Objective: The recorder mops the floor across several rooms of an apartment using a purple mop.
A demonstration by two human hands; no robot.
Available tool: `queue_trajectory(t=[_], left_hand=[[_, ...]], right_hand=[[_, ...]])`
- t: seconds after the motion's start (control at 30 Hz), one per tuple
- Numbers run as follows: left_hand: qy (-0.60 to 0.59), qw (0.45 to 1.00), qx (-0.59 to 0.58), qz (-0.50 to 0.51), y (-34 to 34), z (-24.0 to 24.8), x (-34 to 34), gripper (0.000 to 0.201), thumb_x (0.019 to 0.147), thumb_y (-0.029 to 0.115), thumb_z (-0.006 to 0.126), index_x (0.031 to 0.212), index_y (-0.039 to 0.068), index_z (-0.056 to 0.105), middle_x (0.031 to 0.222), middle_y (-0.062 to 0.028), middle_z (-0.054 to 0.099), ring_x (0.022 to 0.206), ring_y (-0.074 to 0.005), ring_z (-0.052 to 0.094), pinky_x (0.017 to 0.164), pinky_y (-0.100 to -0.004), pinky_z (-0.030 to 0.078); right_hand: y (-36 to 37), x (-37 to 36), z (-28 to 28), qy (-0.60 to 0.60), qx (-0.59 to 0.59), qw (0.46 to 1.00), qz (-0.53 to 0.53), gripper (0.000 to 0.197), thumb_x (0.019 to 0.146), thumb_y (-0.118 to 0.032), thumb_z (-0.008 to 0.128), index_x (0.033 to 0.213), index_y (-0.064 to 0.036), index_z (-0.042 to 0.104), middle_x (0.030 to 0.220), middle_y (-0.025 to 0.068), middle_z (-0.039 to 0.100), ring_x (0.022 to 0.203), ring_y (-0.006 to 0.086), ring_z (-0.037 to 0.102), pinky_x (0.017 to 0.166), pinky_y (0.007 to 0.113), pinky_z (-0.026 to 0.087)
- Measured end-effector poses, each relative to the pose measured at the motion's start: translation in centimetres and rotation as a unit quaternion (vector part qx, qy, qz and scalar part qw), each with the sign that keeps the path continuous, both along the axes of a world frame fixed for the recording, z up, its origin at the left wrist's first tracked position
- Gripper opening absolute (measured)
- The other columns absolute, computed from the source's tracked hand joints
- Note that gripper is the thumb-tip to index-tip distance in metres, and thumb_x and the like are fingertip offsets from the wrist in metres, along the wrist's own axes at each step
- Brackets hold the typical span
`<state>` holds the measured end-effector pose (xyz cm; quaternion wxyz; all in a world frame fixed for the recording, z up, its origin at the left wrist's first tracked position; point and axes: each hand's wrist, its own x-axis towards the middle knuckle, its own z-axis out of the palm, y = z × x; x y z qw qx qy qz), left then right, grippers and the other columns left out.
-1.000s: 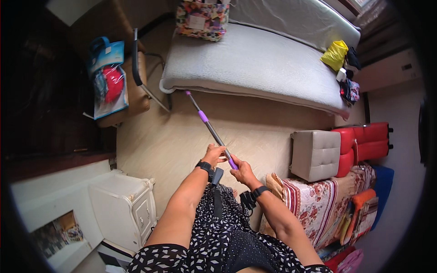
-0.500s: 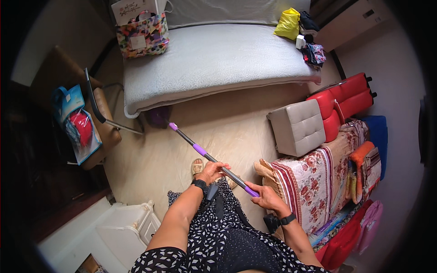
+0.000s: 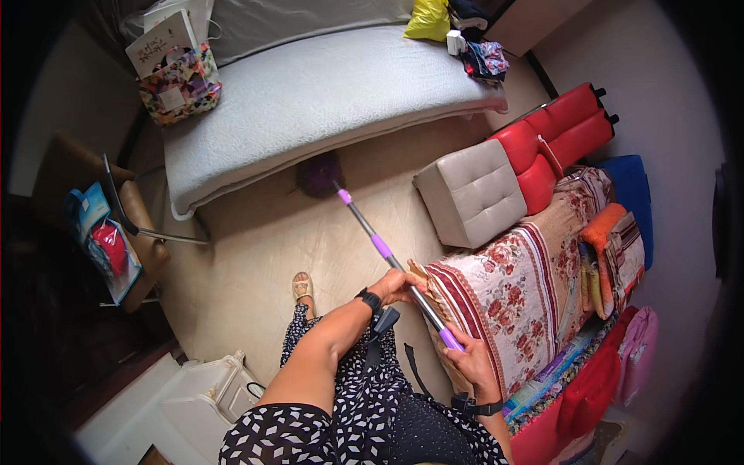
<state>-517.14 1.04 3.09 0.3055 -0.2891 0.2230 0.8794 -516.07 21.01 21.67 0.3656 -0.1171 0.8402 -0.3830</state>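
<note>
A mop (image 3: 360, 219) with a grey pole and purple grips slants away from me across the floor. Its round purple head (image 3: 320, 175) rests on the floor at the front edge of the white-covered sofa bed (image 3: 333, 85), partly in its shadow. My left hand (image 3: 397, 286) is closed around the middle of the pole. Lower down, my right hand (image 3: 470, 358) grips the purple end of the handle. A sandalled foot (image 3: 302, 287) shows on the pale floor, left of the pole.
To the right stand a grey cushioned stool (image 3: 473, 194), red folded seats (image 3: 554, 139) and a piece covered with a flowered cloth (image 3: 511, 294). A brown chair (image 3: 143, 225) holding a blue bag (image 3: 105, 240) is at left. A white cabinet (image 3: 205, 403) stands lower left.
The mop head has swept right along the sofa bed's front edge. Both hands still hold the pole and have shifted slightly right. The whole view has turned and moved.
</note>
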Motion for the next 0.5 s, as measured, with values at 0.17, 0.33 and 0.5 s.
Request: queue_trajectory(t=[0.17, 0.33, 0.5], left_hand=[[-0.029, 0.996, -0.05, -0.072, 2.5, -3.6, -6.2, 0.009, 0.072, 0.004, 0.055, 0.078, -0.003, 0.055, 0.069, -0.014, 0.06, 0.064, -0.0268, 0.061, 0.058, -0.0476, 0.051], [-0.049, 0.983, -0.157, -0.082, 5.5, -1.4, -7.8, 0.01, 0.067, 0.004, 0.057, 0.076, 0.0, 0.056, 0.064, -0.0119, 0.058, 0.056, -0.0233, 0.058, 0.051, -0.0417, 0.048], [-0.063, 0.991, -0.096, -0.068, 8.3, 0.3, -5.4, 0.015, 0.065, 0.01, 0.059, 0.075, 0.0, 0.053, 0.059, -0.0115, 0.054, 0.052, -0.0245, 0.055, 0.047, -0.0463, 0.048]], right_hand=[[-1.5, -0.5, 0.3, -0.135, 0.047, 0.981, -0.129, 0.057, 0.073, 0.0, 0.056, 0.126, -0.0002, 0.037, 0.072, 0.0032, 0.055, 0.051, 0.0055, 0.046, 0.044, 0.02, 0.035], [-1.2, -0.2, 0.0, -0.144, 0.013, 0.971, -0.188, 0.062, 0.071, 0.001, 0.055, 0.129, -0.0008, 0.032, 0.054, -0.0018, 0.044, 0.038, 0.0067, 0.039, 0.034, 0.021, 0.031], [0.5, -0.2, 4.9, -0.123, 0.091, 0.979, -0.133, 0.059, 0.068, 0.0, 0.058, 0.124, 0.0033, 0.04, 0.061, 0.0017, 0.05, 0.042, 0.0071, 0.044, 0.038, 0.022, 0.035]])
